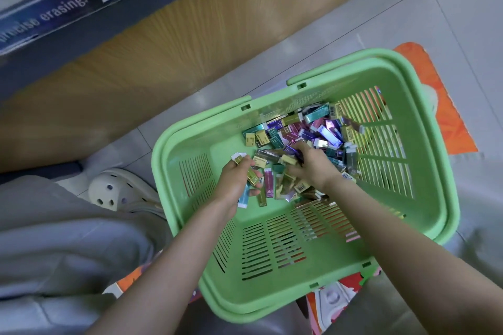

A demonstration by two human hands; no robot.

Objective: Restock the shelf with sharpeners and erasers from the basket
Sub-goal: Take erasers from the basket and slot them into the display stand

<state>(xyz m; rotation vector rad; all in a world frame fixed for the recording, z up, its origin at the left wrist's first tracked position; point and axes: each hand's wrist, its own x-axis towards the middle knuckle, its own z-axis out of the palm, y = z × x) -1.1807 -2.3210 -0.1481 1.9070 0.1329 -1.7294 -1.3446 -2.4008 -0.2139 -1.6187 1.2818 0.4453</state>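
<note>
Tiled floor (449, 13) bears the green basket (160, 155), where the left hand (235, 181) grips several eraser packs (253, 177). The right hand (313, 166) digs into the pile (315, 128), whether it has hold of anything I cannot tell; it should probably gather packs lying parallel.

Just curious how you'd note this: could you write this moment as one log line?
step: picking stock | left hand: holds several packets | right hand: in packet pile, grip unclear | basket: holds the pile
</note>
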